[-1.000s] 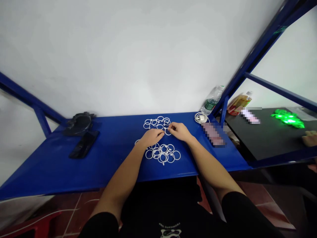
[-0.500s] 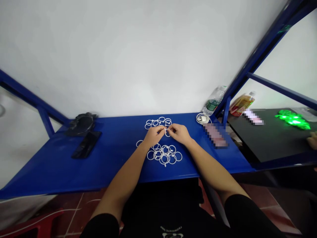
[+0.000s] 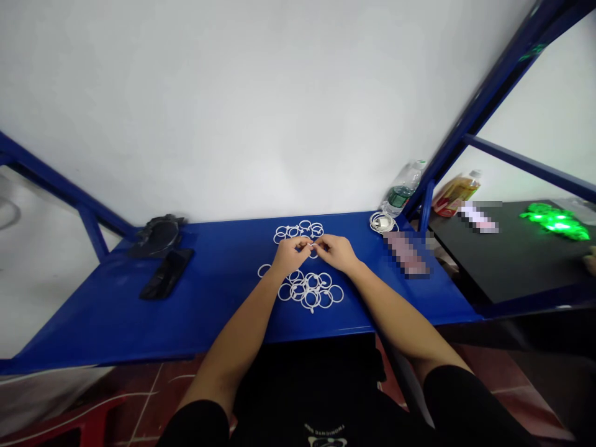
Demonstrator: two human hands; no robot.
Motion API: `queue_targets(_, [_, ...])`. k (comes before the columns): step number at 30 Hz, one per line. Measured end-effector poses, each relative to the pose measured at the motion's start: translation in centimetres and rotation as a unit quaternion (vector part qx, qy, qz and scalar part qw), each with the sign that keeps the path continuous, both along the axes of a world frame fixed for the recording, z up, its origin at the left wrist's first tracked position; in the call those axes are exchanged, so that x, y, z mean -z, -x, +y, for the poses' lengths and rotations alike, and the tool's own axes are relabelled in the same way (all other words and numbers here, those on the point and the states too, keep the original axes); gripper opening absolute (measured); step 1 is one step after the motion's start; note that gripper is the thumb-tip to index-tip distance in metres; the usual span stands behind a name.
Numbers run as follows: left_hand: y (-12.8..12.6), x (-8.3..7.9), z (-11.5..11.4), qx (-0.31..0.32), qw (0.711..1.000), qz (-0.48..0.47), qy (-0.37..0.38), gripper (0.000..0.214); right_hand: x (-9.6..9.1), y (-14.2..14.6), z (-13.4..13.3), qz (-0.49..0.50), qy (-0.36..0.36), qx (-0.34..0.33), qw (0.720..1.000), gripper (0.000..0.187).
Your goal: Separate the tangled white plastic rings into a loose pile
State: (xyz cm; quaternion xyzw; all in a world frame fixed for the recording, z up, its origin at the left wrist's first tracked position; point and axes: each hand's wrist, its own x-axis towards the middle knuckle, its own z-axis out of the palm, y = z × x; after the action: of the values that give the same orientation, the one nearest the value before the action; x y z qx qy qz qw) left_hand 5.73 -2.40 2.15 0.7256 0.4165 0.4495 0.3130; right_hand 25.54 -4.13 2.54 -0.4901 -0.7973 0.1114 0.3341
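Between my fingertips, above the middle of the blue table (image 3: 223,292), is one thin white ring (image 3: 313,256). My left hand (image 3: 291,256) pinches it from the left side. From the right, my right hand (image 3: 339,252) has thumb and fingers closed on the same ring. The fingers partly cover its upper edge. A pile of white rings with small knobs (image 3: 311,290) lies nearer to me, below my hands. Just beyond my fingers another group of similar rings (image 3: 293,232) rests on the table, partly hidden by my hands.
A black phone-like object (image 3: 166,273) and a dark round item (image 3: 161,234) lie at left. At right are a coiled white cable (image 3: 382,222), a plastic bottle (image 3: 403,191) and a pixelated object. Glowing green lights (image 3: 554,221) lie on the adjoining black table (image 3: 488,267).
The ring between my fingers has turned or dropped slightly, and less of it shows. Both hands stay in almost the same place, and the view has shifted slightly.
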Motion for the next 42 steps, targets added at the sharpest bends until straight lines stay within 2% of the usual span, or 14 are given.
queue_targets(6, [0.25, -0.31, 0.12, -0.012, 0.999, 0.015, -0.034, 0.014, 0.03, -0.02, -0.05, 0.013, 0.026, -0.045, 0.999, 0.011])
queue_targets(14, [0.60, -0.41, 0.21, 0.017, 0.998, 0.036, -0.039, 0.019, -0.03, 0.38, -0.36, 0.035, 0.039, -0.092, 0.994, 0.015])
queue_targets(20, [0.42, -0.45, 0.19, 0.042, 0.998, 0.041, -0.027, 0.027, -0.19, 0.43, -0.45, 0.040, 0.044, -0.091, 0.994, 0.026])
queue_targets(30, [0.43, -0.84, 0.03, 0.099, 0.993, 0.043, -0.043, 0.035, -0.25, 0.66, -0.55, 0.056, 0.039, -0.081, 0.994, 0.031])
queue_targets(39, [0.13, -0.59, 0.07, 0.081, 0.996, 0.046, -0.016, 0.033, 0.04, 0.58, -0.41, 0.054, 0.033, -0.072, 0.995, 0.030])
queue_targets(42, [0.55, -0.92, 0.11, 0.066, 0.997, 0.047, -0.017, 0.050, 0.13, 0.20, -0.32, 0.063, 0.023, -0.059, 0.996, 0.030])
